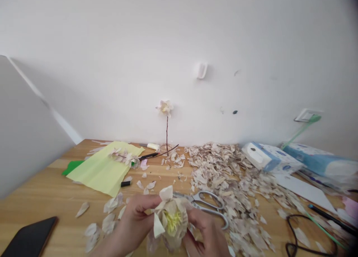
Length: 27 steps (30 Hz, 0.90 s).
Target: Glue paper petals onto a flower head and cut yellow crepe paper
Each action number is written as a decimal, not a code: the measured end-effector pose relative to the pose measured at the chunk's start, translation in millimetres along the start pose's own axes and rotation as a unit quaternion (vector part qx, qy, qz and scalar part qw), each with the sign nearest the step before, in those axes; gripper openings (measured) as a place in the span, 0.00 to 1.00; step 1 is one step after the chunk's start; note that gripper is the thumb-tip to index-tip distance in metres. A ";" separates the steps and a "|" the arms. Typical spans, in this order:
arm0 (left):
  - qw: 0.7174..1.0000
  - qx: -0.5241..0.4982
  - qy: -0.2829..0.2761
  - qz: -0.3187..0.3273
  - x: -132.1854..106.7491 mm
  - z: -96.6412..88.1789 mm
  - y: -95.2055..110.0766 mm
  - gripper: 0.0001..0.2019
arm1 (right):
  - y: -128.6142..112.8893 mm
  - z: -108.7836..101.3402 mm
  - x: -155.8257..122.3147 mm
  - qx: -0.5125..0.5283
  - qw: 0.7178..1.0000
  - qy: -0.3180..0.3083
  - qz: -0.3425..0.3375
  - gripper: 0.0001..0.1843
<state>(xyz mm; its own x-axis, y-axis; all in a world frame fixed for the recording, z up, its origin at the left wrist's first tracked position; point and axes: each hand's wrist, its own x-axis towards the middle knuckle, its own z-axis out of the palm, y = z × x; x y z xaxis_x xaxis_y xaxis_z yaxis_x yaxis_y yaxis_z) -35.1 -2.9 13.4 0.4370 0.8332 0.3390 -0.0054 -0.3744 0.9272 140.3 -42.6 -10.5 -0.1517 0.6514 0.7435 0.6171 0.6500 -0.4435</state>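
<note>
A cream paper flower (170,218) with a yellow fringed centre is held between both hands low in the middle of the view. My left hand (133,221) pinches its left petals, fingers closed on it. My right hand (208,232) grips its right side and base, fingers closed too. Silver scissors (208,205) lie on the wooden table (47,192) just behind my right hand. Loose cut petals (110,212) are scattered to the left of my left hand.
A large heap of paper petals (223,175) covers the table's middle right. Yellow crepe paper (103,169) and a green scrap (71,167) lie at left. A finished flower (165,108) stands on a stem by the wall. Tissue packs (268,158), a black cable (307,234), a dark phone (28,242).
</note>
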 end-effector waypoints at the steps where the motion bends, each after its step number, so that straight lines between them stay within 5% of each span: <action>1: 0.999 0.028 -0.004 0.017 -1.1 -2.7 -0.4 0.07 | 2.2 -6.9 -1.2 -0.003 0.999 -0.032 -0.001 0.11; 5: 0.995 0.069 -0.053 0.044 -3.5 -12.2 -3.3 0.07 | 30.9 -41.8 -21.4 -0.042 0.984 -0.152 0.078 0.11; 9: 0.996 0.046 -0.075 -0.006 -0.9 -17.8 -13.3 0.06 | 54.9 -67.5 -42.6 -0.127 0.918 -0.362 0.105 0.26; 11: 0.996 0.040 -0.074 -0.029 1.2 -17.7 -20.3 0.05 | 53.3 -71.2 -42.8 -0.142 0.889 -0.418 0.119 0.34; 14: 0.994 0.049 -0.079 -0.053 2.4 -14.6 -30.2 0.05 | 42.6 -69.5 -35.0 -0.125 0.877 -0.445 0.130 0.40; 18: 0.992 0.073 -0.077 -0.068 0.0 -9.9 -37.2 0.07 | 38.8 -61.6 -40.5 -0.129 0.855 -0.476 0.158 0.35; 23: 0.985 0.075 -0.151 -0.048 -1.1 -6.7 -29.2 0.07 | 52.7 -46.8 -66.6 -0.129 0.880 -0.428 0.163 0.31; 27: 0.973 0.119 -0.198 0.024 -0.7 -8.5 -20.4 0.09 | 54.8 -54.8 -54.2 -0.076 0.894 -0.404 0.177 0.31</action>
<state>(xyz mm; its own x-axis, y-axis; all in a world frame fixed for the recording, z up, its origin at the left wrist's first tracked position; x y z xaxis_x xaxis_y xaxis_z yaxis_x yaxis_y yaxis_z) -42.9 7.6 -4.5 0.7533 0.6085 0.2497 0.1540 -0.5323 0.8324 224.7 -63.7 -47.7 -0.3955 0.9164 -0.0611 0.8258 0.3257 -0.4603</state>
